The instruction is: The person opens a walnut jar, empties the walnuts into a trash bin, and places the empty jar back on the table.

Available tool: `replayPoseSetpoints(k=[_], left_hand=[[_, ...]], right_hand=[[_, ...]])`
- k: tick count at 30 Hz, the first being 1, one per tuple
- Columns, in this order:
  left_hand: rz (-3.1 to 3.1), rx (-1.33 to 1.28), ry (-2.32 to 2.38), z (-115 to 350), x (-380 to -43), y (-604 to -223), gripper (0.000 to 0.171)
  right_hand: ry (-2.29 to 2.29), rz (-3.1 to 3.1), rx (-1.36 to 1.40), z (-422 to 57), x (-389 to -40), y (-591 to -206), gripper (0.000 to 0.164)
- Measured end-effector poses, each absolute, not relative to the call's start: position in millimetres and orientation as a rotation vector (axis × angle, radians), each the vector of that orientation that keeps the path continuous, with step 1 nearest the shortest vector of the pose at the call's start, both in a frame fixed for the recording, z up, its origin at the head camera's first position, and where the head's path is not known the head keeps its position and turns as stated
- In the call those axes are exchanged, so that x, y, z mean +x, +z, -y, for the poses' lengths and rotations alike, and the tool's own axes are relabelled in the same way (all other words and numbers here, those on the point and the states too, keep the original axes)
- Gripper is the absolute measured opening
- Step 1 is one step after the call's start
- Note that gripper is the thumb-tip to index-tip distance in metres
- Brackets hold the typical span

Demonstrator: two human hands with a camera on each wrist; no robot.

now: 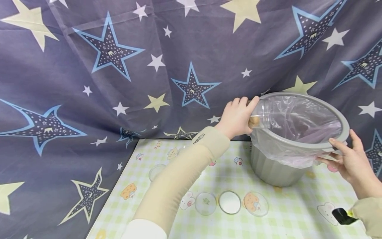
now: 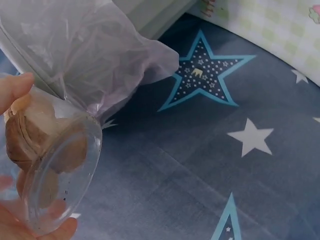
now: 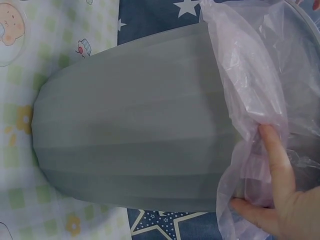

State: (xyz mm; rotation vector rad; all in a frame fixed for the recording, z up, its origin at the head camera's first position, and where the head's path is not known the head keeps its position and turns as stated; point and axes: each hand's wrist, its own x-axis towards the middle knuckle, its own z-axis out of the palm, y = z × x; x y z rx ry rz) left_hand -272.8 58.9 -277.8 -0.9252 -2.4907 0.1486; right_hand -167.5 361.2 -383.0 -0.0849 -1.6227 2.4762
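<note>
My left hand (image 1: 238, 118) grips a clear jar (image 1: 263, 114), tipped on its side with its mouth over the rim of a grey trash bin (image 1: 277, 171). Brown and tan rounded pieces (image 2: 31, 132) show through the wall near the jar's base in the left wrist view; their kind is unclear. A thin pinkish plastic bag (image 1: 298, 114) lines the bin and folds out over its rim. At the bin's right side, my right hand (image 1: 353, 161) holds the rim, thumb on top and fingers under the bag's fold. The bin leans towards me.
Round clear lids (image 1: 205, 203) and a white disc with a dark edge (image 1: 229, 201) lie on the checked tablecloth (image 1: 298, 215) in front. Another clear round piece (image 1: 156, 172) is partly behind my left sleeve. A star-patterned curtain (image 1: 191, 43) hangs behind.
</note>
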Motion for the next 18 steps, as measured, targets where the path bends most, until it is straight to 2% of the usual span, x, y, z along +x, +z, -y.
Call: replayPoseSetpoints(k=[4, 11, 18], left_hand=[[2.414, -0.939, 0.237, -60, -275, -276, 0.085], [2.152, -1.001, 0.317, -64, -280, -275, 0.063], [2.108, -1.012, 0.406, -73, -279, -272, 0.062]], right_hand=[[2.468, 1.623, -0.072, -362, -168, -384, 0.084], [2.467, 1.628, -0.063, -358, -166, -379, 0.083], [2.493, 1.599, -0.069, -358, -167, -378, 0.085]])
